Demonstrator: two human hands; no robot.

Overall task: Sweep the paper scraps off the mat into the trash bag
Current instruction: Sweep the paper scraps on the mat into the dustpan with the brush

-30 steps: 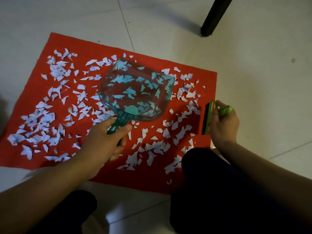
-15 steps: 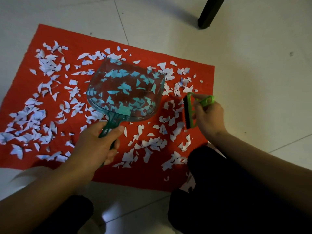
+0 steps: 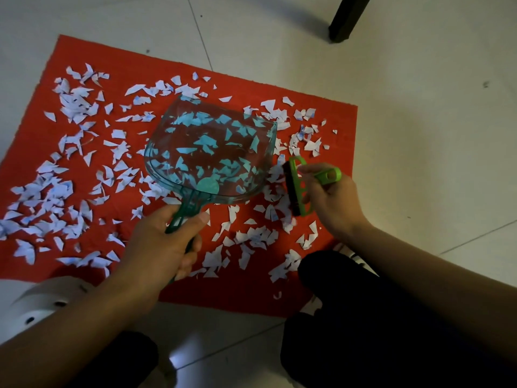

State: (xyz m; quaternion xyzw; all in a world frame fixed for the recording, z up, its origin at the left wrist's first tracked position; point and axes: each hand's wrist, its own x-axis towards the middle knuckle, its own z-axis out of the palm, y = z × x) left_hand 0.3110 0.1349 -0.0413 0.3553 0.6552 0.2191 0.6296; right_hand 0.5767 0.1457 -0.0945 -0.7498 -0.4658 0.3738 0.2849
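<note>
Across the left of the mat [image 3: 246, 287] the scraps [image 3: 47, 208] are lying thickest, and I am leaving them for later passes, I think, because the brush is working on the other side. My left hand [image 3: 156, 247] is wrapping its fingers round the handle of the pan [image 3: 209, 152], thumb lying along the top, so I can tip the clear scoop and steer it. The pan is sitting over the middle of the mat; whether its lip is touching the mat I cannot tell, and the scraps are showing through it, so I cannot say how many are inside. Just beside its right edge I am holding the brush [image 3: 296, 189] in my right hand [image 3: 330, 197], fingers curled on the green handle, bristles facing the pan, because I am meaning to push the scraps on this side leftward into the scoop. No trash bag is showing anywhere, so the emptying is not yet done.
</note>
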